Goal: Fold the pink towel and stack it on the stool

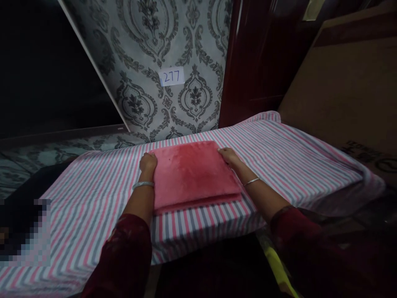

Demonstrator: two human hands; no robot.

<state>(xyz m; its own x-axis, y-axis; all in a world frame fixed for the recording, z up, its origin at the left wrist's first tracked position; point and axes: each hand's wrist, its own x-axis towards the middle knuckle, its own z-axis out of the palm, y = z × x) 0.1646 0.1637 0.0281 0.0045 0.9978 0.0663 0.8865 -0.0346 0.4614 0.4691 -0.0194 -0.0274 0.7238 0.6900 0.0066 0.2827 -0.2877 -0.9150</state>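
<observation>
Pink folded cloth [194, 174], left hand [148, 162] and right hand [228, 156] gripping its far corners

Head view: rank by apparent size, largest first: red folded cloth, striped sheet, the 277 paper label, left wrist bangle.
1. striped sheet, covers most of the surface.
2. red folded cloth, held at its far corners by the left hand and right hand.
3. and 4. 277 paper label and left wrist bangle: similar, and the label is farther away, so unranked.

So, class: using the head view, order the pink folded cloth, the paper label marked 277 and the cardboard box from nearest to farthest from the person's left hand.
1. Pink folded cloth: touching the left hand, just right of it.
2. Paper label: on the wall, above.
3. Cardboard box: far right.
</observation>
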